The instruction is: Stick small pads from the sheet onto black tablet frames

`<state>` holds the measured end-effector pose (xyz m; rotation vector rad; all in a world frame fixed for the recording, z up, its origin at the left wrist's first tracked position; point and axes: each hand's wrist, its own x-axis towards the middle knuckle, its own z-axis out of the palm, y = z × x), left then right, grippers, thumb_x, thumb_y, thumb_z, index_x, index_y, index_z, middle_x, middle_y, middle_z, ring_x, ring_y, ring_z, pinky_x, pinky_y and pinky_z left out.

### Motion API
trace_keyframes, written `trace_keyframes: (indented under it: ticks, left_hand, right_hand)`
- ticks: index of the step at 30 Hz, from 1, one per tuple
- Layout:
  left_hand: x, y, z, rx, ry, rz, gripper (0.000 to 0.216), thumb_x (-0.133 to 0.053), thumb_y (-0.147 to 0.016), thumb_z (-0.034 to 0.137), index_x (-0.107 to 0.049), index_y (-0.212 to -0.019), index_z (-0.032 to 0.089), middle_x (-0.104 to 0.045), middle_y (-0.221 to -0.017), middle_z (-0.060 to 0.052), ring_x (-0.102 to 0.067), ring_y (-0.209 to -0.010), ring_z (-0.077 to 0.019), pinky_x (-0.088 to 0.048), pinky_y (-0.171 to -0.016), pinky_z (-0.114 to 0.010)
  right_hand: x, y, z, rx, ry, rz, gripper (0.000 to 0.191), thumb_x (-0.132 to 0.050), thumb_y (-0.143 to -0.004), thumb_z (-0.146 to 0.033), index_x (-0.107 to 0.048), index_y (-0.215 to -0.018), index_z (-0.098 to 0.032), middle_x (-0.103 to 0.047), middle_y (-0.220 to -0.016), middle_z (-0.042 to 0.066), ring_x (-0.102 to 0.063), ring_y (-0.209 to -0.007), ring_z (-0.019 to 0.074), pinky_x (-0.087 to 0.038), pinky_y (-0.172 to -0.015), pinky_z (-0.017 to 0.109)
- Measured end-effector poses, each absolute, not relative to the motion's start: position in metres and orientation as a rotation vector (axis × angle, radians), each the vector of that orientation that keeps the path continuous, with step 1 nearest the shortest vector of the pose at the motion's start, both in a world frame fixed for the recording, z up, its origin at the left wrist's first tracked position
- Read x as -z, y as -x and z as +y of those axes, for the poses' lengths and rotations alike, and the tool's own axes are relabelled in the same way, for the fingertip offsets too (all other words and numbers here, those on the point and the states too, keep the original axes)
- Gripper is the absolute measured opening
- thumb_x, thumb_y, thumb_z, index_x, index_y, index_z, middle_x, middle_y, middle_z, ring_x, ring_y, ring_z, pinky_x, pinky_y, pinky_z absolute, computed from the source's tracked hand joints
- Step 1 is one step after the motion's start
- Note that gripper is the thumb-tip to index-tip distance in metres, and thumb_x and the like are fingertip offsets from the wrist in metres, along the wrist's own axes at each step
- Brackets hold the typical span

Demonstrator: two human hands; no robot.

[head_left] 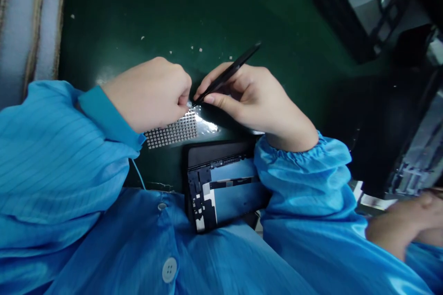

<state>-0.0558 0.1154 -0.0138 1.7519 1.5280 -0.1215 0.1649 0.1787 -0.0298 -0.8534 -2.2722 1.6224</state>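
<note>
My left hand (pixel 152 94) is closed, knuckles up, over a clear sheet of small grey square pads (pixel 173 132). Its thumb and forefinger pinch at the sheet's upper right corner, though the fingertips are mostly hidden. My right hand (pixel 259 94) grips slim black tweezers (pixel 228 72) like a pen. Their tip points down and left, meeting the sheet's corner close beside my left fingers. Nearer my body, an open device housing (pixel 235 198) with blue film and black and white parts lies tilted on a black block (pixel 218 151), partly covered by my right sleeve.
Small white scraps (pixel 200 50) dot the green table (pixel 155 4). Layered cardboard edges (pixel 34 23) stand at the left. Dark frames (pixel 363 14) lie at the upper right. Another person's hand (pixel 401 221), blurred, is at the lower right.
</note>
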Motion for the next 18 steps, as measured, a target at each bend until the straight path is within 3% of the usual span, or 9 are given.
trace_keyframes:
  ticks: [5,8,12,18]
  left_hand:
    - [0.016,0.049,0.111,0.066,-1.797,1.582,0.007,-0.072,-0.089,0.029,-0.074,-0.09,0.022,-0.07,-0.072,0.0,-0.068,-0.078,-0.0214,-0.045,-0.086,-0.035]
    - [0.015,0.045,0.106,0.097,-1.864,1.573,0.012,-0.07,-0.09,0.034,-0.075,-0.094,0.024,-0.068,-0.072,0.001,-0.067,-0.075,-0.021,-0.047,-0.086,-0.035]
    - [0.011,0.044,0.106,0.213,-1.846,1.603,0.017,-0.065,-0.089,0.034,-0.078,-0.087,0.023,-0.062,-0.067,0.003,-0.068,-0.079,-0.019,-0.051,-0.095,-0.034]
    - [0.01,0.045,0.111,0.164,-1.801,1.585,0.021,-0.069,-0.088,0.039,-0.079,-0.089,0.02,-0.066,-0.072,0.002,-0.07,-0.085,-0.0194,-0.054,-0.103,-0.037]
  right_hand:
    - [0.004,-0.198,0.109,-1.61,1.196,-1.621,0.013,-0.086,-0.098,-0.036,-0.079,-0.105,-0.028,-0.084,-0.1,0.0,-0.079,-0.088,0.019,-0.069,-0.082,0.035]
    - [0.004,-0.216,0.034,-1.348,1.412,-1.353,0.013,-0.08,-0.102,-0.026,-0.079,-0.115,-0.031,-0.083,-0.102,0.0,-0.08,-0.094,0.0192,-0.069,-0.087,0.035]
    - [0.029,-0.215,-0.026,-1.12,1.372,-1.339,0.025,-0.074,-0.103,-0.016,-0.075,-0.122,-0.032,-0.081,-0.105,0.002,-0.081,-0.099,0.0192,-0.068,-0.093,0.038]
    - [0.048,-0.205,-0.023,-0.974,1.279,-1.467,0.031,-0.072,-0.101,-0.009,-0.074,-0.124,-0.029,-0.08,-0.106,0.003,-0.08,-0.1,0.0191,-0.069,-0.092,0.039]
